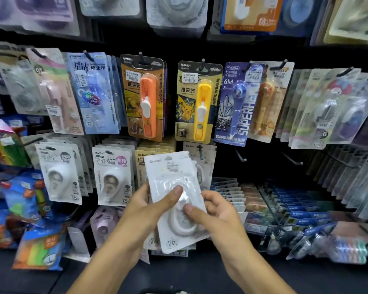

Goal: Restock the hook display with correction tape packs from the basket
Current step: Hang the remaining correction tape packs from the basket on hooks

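Both hands grip a small stack of white correction tape packs (pixel 174 200), the left hand (pixel 155 203) with its thumb on the front blister, the right hand (pixel 219 211) pinching the right edge, held before the hook display (pixel 200 151) near a partly filled hook.

Place: a shop that sells pens and paper things
Clue: packs (pixel 145 96) hang in rows on hooks (pixel 241 156)
Clue: small price stickers (pixel 189 77) on the packs
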### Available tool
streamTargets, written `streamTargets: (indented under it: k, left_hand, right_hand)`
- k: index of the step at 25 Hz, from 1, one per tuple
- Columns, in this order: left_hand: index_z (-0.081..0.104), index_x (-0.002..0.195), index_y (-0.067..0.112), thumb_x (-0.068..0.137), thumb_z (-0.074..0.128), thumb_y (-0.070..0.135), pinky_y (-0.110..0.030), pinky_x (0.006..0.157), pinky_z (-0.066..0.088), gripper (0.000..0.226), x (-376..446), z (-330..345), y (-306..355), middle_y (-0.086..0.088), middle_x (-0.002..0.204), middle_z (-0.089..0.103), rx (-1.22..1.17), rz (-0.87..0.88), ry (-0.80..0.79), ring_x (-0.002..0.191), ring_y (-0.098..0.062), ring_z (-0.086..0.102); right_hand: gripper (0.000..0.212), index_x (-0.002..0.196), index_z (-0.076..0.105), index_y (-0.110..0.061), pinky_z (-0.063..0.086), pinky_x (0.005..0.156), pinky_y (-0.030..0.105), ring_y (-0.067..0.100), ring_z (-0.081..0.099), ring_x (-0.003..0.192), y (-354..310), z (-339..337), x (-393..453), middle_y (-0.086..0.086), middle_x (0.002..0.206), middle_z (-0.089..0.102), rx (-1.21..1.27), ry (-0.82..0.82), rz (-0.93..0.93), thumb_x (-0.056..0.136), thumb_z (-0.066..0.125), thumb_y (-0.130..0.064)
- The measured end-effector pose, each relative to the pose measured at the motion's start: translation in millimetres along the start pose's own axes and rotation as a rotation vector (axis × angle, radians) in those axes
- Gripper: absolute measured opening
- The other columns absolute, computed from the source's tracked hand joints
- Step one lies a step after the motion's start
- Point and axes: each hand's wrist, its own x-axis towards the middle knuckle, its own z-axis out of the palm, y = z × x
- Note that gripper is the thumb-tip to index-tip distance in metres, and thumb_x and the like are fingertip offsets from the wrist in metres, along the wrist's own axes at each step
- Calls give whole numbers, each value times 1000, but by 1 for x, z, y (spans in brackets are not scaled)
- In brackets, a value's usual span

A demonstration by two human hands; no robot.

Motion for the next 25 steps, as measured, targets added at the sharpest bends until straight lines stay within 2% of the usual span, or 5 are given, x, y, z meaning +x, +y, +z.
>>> streamTargets:
  k: [9, 13, 18, 21, 25]
  left_hand:
    - [71, 109, 30, 91, 72, 19, -54, 97, 53, 22, 15, -18, 5, 5, 104, 79, -26, 104, 328, 99, -22, 76]
    - [72, 110, 27, 91, 71, 16, -54, 99, 53, 22, 16, -10, 0, 3, 105, 79, 7, 142, 279, 101, -24, 75]
    - [71, 111, 25, 82, 74, 26, -42, 89, 60, 29, 17, 9, -7, -2, 109, 79, 23, 120, -47, 103, -26, 74]
    - [67, 114, 29, 96, 65, 29, -41, 96, 54, 18, 29, 8, -10, 7, 116, 73, 377, 274, 80, 107, -16, 69]
    - [46, 143, 29, 96, 61, 36, -36, 110, 34, 50, 39, -7, -8, 17, 143, 45, 1007, 416, 203, 134, -12, 40]
  right_hand:
    - [36, 114, 56, -39, 49, 47, 16, 9, 71, 63, -2, -22, -4, -8, 98, 77, -24, 337, 0, 87, 78, -31]
    - [69, 141, 42, -37, 58, 95, 40, 20, 71, 104, 2, -20, -3, -5, 135, 58, 137, 187, 98, 86, 78, -18]
    - [37, 122, 62, -22, 60, 78, 28, 20, 76, 95, 0, -4, -2, 4, 103, 79, -45, -79, 46, 88, 76, -21]
    - [20, 113, 62, -23, 47, 43, 20, 13, 71, 61, -4, -7, -1, 5, 92, 79, -73, 77, 38, 94, 70, -23]
    - [8, 92, 64, -39, 49, 46, 28, 5, 67, 57, 1, -17, -3, -8, 86, 76, -176, 260, -48, 93, 69, -33]
